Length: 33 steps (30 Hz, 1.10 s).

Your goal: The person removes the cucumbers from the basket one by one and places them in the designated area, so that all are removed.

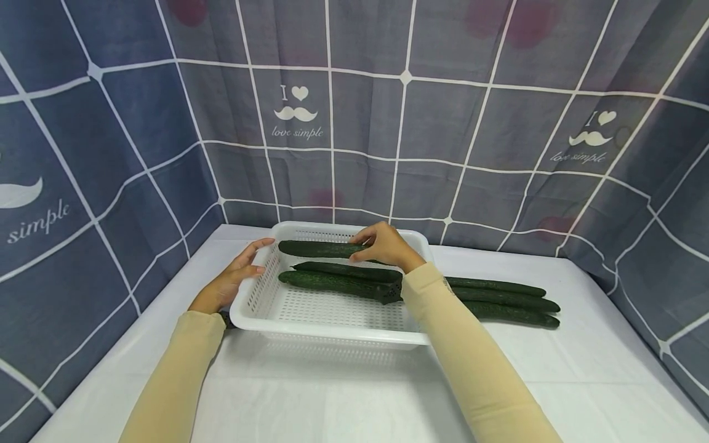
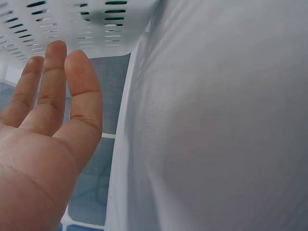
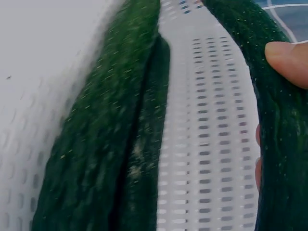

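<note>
A white perforated plastic basket [image 1: 332, 335] stands on the table. My right hand [image 1: 384, 245] grips a dark green cucumber [image 1: 318, 248] near the basket's back wall; the right wrist view shows the thumb on one side of this cucumber [image 3: 284, 125] and fingertips on the other. Two more cucumbers lie side by side in the basket, the front one [image 1: 327, 281] and one just behind it [image 1: 346, 269]. At the basket's left end is my left hand [image 1: 235, 277], its fingers extended along the outer wall. In the left wrist view its palm and fingers [image 2: 84, 91] hold nothing.
Several cucumbers [image 1: 506, 298] lie together on the white-covered table [image 1: 343, 400], right of the basket and partly behind my right sleeve. A dark checked curtain [image 1: 365, 111] encloses the table at the back and both sides.
</note>
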{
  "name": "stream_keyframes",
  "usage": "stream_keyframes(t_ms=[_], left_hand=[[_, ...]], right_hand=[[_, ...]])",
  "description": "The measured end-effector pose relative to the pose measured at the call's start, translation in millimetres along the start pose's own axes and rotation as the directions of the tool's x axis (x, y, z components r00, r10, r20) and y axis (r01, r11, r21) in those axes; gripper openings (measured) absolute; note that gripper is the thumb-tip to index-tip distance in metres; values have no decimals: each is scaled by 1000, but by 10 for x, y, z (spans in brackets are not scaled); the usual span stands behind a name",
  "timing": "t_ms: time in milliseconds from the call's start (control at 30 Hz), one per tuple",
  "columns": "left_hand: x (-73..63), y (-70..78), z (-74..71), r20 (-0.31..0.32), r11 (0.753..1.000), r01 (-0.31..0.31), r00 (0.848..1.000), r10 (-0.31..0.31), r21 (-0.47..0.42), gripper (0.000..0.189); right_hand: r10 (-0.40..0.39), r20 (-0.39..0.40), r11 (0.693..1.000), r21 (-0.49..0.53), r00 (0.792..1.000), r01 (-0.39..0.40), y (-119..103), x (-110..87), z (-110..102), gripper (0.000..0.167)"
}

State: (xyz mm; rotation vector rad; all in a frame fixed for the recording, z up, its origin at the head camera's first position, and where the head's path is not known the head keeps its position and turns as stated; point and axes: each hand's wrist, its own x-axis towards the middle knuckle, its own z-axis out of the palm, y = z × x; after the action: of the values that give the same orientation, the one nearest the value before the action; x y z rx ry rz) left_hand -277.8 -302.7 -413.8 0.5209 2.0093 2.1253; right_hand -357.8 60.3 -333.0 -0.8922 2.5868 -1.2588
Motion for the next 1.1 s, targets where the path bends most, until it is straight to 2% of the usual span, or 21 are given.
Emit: stream_keyframes(t_ms=[600,867,1100], left_hand=[[-13,28,26,-12,1000,2,1000,-1,31,60],[-12,17,16,-9,1000,-4,1000,4,23,60],[1,-1,2,-5,999,-5,1000,5,44,61]], right_hand=[[-34,-71,999,-15,997,33,-261,-156,-139,36],[-43,-83,998,-54,996,39,-397,-286,-213,35],[-63,-94,998,-30,994,60,-445,-403,-332,37]])
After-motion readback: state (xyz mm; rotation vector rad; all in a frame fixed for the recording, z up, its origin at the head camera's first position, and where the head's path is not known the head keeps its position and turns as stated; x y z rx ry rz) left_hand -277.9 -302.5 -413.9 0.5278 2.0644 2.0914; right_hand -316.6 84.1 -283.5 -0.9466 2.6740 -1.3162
